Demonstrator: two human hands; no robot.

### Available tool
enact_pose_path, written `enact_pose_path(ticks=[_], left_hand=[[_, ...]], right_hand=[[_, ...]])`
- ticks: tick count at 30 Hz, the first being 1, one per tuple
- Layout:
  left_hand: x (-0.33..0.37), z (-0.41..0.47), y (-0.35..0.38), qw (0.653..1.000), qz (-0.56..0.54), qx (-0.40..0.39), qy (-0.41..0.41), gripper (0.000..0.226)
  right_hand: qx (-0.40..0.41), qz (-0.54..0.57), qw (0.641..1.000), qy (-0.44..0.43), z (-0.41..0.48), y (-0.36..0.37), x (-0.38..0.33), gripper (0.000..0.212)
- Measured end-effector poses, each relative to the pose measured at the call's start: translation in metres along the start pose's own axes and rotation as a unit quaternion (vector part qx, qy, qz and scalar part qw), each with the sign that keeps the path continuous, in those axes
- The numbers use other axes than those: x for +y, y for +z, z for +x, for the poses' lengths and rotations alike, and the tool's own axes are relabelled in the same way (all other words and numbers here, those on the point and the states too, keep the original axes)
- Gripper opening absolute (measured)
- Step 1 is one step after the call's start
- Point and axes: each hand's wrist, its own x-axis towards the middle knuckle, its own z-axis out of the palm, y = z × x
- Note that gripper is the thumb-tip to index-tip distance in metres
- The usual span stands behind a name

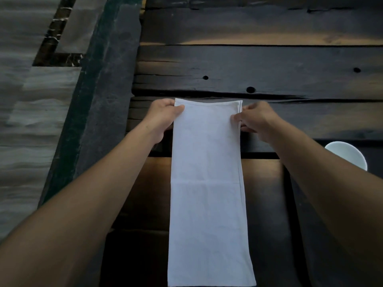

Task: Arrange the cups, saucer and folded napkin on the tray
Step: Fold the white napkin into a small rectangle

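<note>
My left hand (163,117) and right hand (256,119) each pinch a far corner of the long white cloth napkin (207,193), whose long axis runs straight back toward me across the dark wooden table (269,69), both hands equally near.

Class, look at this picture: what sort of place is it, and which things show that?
Probably a dining or café space: a dark rough plank table, a long white napkin held at its far corners by both hands, a white dish, and a marble-patterned floor.
</note>
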Motion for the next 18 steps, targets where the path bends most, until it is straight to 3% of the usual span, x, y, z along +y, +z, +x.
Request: enact_pose_path(ticks=[4, 9, 14, 18], left_hand=[[0.016, -0.029, -0.015, 0.999, -0.029, -0.028, 0.027, 0.015], [0.029, -0.100, -0.041, 0.991, -0.038, -0.054, 0.117, 0.020], [-0.001, -0.182, -0.064, 0.979, -0.002, -0.081, 0.186, 0.017], [-0.044, -0.237, -0.070, 0.957, 0.081, -0.105, 0.257, 0.017]], right_hand=[[-0.045, 0.016, 0.995, -0.085, -0.033, -0.020, -0.010, 0.017], [-0.066, -0.002, 0.977, -0.202, -0.103, -0.047, -0.013, 0.024], [-0.116, -0.013, 0.958, -0.262, -0.182, -0.062, 0.021, 0.014], [-0.095, -0.093, 0.937, -0.323, -0.235, -0.063, 0.070, 0.007]])
